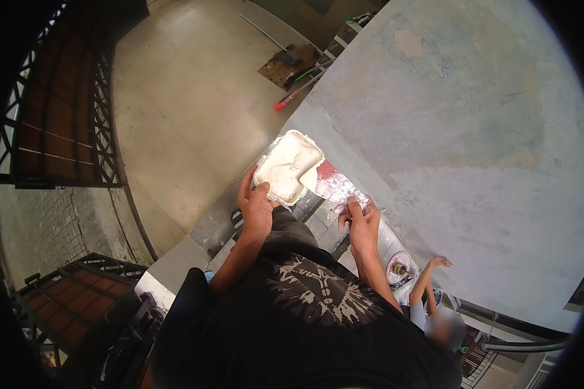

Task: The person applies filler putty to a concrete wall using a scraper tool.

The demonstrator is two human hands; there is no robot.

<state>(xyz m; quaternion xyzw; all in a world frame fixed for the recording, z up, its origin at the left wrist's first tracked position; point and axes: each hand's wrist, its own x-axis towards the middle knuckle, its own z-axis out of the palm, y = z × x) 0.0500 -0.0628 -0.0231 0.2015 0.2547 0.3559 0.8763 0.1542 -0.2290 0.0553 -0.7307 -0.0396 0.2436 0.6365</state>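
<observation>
My left hand (258, 211) grips the side of a shallow white plastic tray (320, 155), thumb over the rim. Creamy white putty (282, 178) is spread across the tray's inside. Coming in from the right, my right hand (363, 220) is closed around the near end of a broad flat scraper (334, 183), reddish and smeared with white putty. The scraper's far edge reaches to the tray's right side, where some putty sits on it. Whether the blade touches the rim, I cannot tell.
A grey, patchily coated wall (448, 136) fills the right side. Below right are a round, putty-stained container (399, 267) and another person's raised arm (423, 285). A red-tipped pole (285, 102) lies ahead; dark metal gates (61, 110) stand at left.
</observation>
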